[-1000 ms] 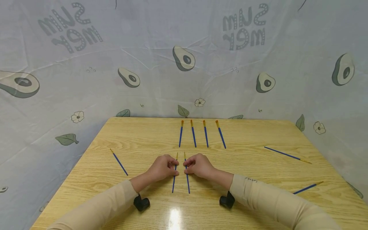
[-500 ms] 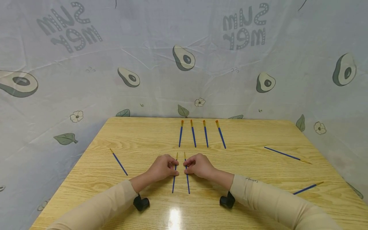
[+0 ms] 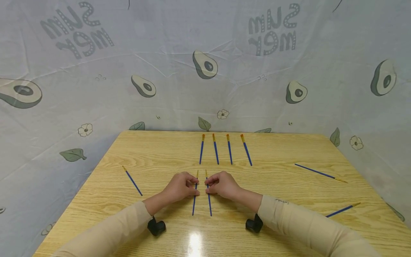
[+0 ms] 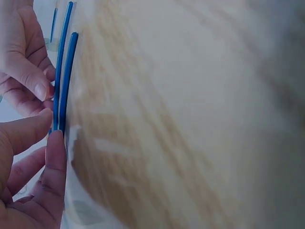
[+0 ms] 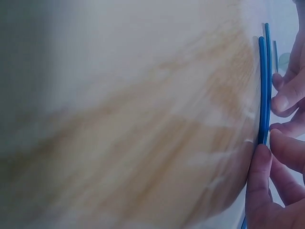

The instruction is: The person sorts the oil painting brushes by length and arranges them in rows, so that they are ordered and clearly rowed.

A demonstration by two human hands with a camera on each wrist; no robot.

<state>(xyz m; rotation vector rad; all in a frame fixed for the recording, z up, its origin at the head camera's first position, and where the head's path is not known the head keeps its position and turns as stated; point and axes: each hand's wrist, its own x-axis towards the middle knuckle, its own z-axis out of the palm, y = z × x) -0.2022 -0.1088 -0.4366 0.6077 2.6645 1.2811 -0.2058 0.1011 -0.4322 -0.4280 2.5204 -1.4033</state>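
My left hand (image 3: 179, 187) pinches a thin blue paintbrush (image 3: 193, 206) by its handle, between thumb and fingers. Opposite it, my right hand (image 3: 224, 185) holds a matching paintbrush (image 3: 210, 207) the same way. Both brushes lie side by side at the middle of the table, pointed bristle tips away from me, with a small gap between them. Fingertips hide part of each handle. In the left wrist view, the left fingers (image 4: 55, 152) meet the blue handles, which stand close together there. The right fingers (image 5: 259, 160) do likewise in the right wrist view.
Several flat-tipped paintbrushes (image 3: 229, 151) lie in a row at the back of the wooden table (image 3: 154, 150). One thin brush (image 3: 132, 181) lies at the left. Two more, an upper brush (image 3: 316, 171) and a lower brush (image 3: 340, 211), lie at the right. A patterned curtain (image 3: 176, 103) hangs behind.
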